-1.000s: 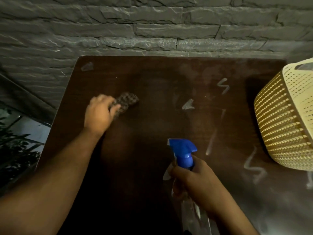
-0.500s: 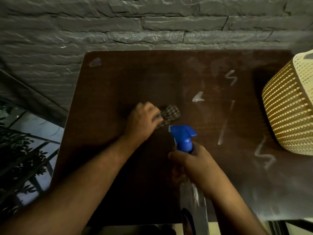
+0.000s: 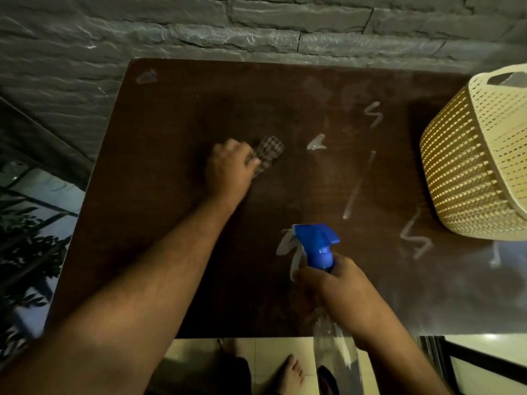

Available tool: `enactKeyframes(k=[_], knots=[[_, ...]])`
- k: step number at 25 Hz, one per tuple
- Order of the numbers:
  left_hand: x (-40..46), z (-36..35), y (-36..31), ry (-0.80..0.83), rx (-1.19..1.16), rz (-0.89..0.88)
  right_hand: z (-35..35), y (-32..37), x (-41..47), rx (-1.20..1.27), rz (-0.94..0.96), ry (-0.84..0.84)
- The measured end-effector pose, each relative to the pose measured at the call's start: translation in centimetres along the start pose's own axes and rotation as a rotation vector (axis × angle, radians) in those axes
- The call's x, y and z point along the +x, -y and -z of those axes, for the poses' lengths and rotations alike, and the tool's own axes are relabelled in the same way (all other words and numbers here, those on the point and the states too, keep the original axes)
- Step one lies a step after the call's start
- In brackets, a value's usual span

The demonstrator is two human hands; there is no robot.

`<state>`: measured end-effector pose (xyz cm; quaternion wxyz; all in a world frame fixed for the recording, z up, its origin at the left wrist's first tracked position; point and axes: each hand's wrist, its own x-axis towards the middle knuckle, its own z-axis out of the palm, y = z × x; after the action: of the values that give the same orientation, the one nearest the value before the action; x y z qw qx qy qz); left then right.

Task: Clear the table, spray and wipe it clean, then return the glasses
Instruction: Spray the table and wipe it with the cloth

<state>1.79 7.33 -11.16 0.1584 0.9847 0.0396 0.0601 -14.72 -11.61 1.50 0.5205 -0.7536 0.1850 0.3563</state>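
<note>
The dark brown table [image 3: 159, 252] fills most of the head view. My left hand [image 3: 231, 169] presses a checked cloth [image 3: 268, 153] flat on the table near its middle. My right hand [image 3: 333, 289] grips the neck of a clear spray bottle [image 3: 333, 346] with a blue trigger head [image 3: 316, 243], held over the table's near edge. Pale smears [image 3: 373, 114] and streaks [image 3: 415, 238] lie on the right half of the tabletop. No glasses are in view.
A cream woven plastic basket [image 3: 470, 172] stands on the table's right side. A grey stone wall [image 3: 256, 27] runs along the far edge. Pale floor tiles [image 3: 273, 354] and bare feet [image 3: 288, 374] show below the near edge. A drop with plants [image 3: 31, 252] lies left.
My left hand slid the cloth from the table's left side to near its middle. My right hand kept the spray bottle over the near edge. The camera view pulled back, showing the floor.
</note>
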Motion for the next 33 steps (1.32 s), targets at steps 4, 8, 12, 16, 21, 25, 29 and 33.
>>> enactKeyframes(k=[4,8,12,16,21,25,29,33], knots=[[-7.0,0.5,-1.6,0.089,-0.091,-0.116,0.5,-0.8,-1.9,-0.101,0.042,-0.041],[-15.2,2.3,1.0,0.151,-0.088,-0.356,1.7,-1.8,-2.6,-0.069,0.088,0.006],[-13.2,3.7,4.2,0.031,-0.06,-0.175,2.5,-3.1,-3.0,-0.065,0.11,0.095],[-6.9,1.2,-2.2,0.058,0.008,0.039,2.2,-3.8,-3.1,-0.056,0.153,0.081],[-17.4,2.3,-0.9,0.179,-0.089,-0.372,2.2,-4.1,-3.5,-0.047,0.157,0.088],[-16.2,4.1,4.4,0.029,-0.03,-0.188,2.3,-4.6,-3.7,-0.037,0.149,0.1],[-11.8,1.8,-0.4,-0.008,0.009,0.036,1.9,-4.9,-3.6,-0.032,0.154,0.12],[-21.8,2.1,-2.5,0.148,-0.077,-0.229,1.9,-5.0,-4.0,-0.027,0.164,0.144]])
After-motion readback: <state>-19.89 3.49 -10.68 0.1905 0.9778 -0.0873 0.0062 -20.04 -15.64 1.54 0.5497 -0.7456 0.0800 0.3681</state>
